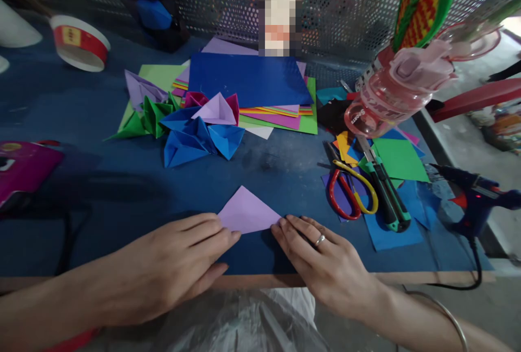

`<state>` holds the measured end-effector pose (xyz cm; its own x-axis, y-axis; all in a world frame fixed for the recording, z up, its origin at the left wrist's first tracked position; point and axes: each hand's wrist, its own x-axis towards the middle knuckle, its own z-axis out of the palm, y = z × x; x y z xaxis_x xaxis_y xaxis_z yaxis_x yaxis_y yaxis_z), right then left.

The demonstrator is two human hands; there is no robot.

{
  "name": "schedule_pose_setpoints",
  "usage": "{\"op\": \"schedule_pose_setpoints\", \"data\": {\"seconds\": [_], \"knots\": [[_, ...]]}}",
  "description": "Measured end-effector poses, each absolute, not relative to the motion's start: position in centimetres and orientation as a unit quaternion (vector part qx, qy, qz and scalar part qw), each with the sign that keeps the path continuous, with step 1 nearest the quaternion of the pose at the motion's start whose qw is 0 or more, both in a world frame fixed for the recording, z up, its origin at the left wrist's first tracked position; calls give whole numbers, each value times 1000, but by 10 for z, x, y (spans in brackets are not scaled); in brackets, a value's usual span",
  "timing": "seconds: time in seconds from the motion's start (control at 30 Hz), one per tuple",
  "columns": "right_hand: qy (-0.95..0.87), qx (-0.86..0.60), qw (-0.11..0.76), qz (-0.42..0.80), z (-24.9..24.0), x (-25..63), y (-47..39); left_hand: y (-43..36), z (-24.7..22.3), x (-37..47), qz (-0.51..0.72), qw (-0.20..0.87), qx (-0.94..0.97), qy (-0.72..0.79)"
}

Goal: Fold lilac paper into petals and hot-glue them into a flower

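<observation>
A light purple sheet of paper, folded into a triangle with its point facing away from me, lies on the blue table near the front edge. The fingers of my left hand are stretched close together over its left corner and hold it down; the left thumb sits lower, apart from the paper. At the right corner, my right hand has its fingertips and thumb pressed together on the paper. A ring is on one right finger. The underside of the fold is hidden.
Folded paper pieces and a stack of coloured paper lie ahead. To the right are scissors, a utility knife, paper scraps, a pink bottle and a glue gun. A paper bowl stands far left.
</observation>
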<state>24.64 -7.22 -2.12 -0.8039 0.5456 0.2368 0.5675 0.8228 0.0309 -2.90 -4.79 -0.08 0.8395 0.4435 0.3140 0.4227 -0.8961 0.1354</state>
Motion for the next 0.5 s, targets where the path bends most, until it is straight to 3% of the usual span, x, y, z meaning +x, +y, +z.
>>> {"op": "schedule_pose_setpoints", "data": {"seconds": [0.5], "knots": [[-948,-297,99,-59,-22,247,-73,-50,8,-59,201,2,952,231]]}}
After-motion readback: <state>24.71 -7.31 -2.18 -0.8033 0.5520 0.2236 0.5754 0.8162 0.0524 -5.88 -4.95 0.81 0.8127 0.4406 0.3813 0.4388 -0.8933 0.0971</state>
